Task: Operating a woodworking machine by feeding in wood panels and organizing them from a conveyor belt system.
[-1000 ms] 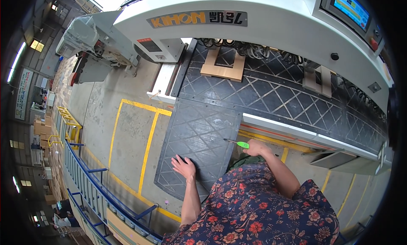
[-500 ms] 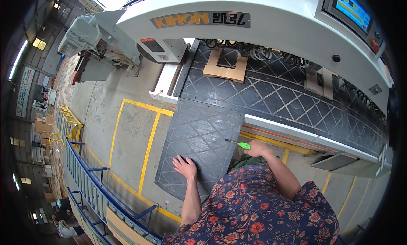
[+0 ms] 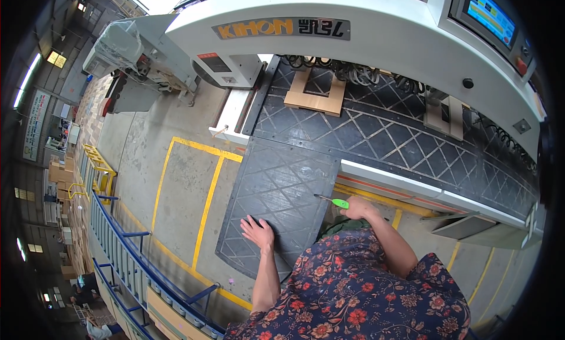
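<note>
Two hands work at a big white machine point(image 3: 376, 34) whose arch carries an orange-and-grey label up top and a small red-and-black plate on its left pillar. We press our left hand point(image 3: 258, 232), fingers spread flat and gripping nothing, on a dark diamond-patterned mat point(image 3: 276, 193). Our right hand point(image 3: 359, 209) is closed around a green-handled tool point(image 3: 336, 202); its long axis points left and slightly up, the tip touching the mat's right edge, well right of the left hand. Yellow floor lines point(image 3: 206, 205) run left; a screen point(image 3: 490, 15) glows blue top right.
</note>
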The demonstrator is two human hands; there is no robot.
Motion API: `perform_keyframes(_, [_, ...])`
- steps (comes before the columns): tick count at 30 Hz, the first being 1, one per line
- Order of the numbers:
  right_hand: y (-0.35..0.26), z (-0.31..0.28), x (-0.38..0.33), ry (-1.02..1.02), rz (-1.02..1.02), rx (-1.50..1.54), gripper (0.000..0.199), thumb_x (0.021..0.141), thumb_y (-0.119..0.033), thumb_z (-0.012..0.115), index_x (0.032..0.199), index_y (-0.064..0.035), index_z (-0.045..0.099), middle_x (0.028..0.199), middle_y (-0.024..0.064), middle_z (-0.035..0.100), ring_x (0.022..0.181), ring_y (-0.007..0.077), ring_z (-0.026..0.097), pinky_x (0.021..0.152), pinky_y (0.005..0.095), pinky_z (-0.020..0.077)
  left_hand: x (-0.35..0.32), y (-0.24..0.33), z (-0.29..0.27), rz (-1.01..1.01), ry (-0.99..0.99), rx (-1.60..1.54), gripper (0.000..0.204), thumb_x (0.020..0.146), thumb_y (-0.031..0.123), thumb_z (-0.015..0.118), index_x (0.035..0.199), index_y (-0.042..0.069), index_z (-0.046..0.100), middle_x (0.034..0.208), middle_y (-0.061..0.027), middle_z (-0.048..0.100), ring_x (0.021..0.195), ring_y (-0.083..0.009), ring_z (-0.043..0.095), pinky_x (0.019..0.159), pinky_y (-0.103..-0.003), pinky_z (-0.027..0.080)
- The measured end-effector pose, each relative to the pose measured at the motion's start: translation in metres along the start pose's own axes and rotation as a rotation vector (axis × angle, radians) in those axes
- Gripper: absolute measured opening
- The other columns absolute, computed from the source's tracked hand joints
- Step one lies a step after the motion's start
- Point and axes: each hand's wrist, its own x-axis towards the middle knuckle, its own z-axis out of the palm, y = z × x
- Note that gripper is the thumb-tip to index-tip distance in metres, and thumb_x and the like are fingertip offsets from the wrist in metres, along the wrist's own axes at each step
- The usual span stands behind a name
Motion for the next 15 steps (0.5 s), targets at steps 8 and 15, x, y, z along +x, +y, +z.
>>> perform_keyframes(8, [-0.0010,0.0014,-0.0017,0.003,0.008,0.002,0.036,0.082,-0.034,0.069,0.097,-0.0016,0.071,0.100,0.0223,0.069,0.097,0.0380,0.065,0.082,0.0454,0.0515,-0.0006,-0.0018,0.0002,0.006,0.003,0.001,0.061,0.096,0.031,0.047,0.149,0.005,0.033,0.158,-0.0232,0.019,0.147,-0.0382,0.013,0.118,-0.054,0.008])
perform_keyframes(15, [0.0024,0.0037,0.0018,0.006,0.009,0.000,0.034,0.083,-0.035,0.067,0.099,-0.0053,0.071,0.100,0.0219,0.069,0.096,0.0392,0.065,0.083,0.0460,0.0506,0.0005,0.0010,-0.0005,0.003,0.002,-0.007,0.061,0.096,0.031,0.047,0.149,0.005,0.033,0.158,-0.0232,0.018,0.147,-0.0381,0.013,0.118,-0.054,0.007])
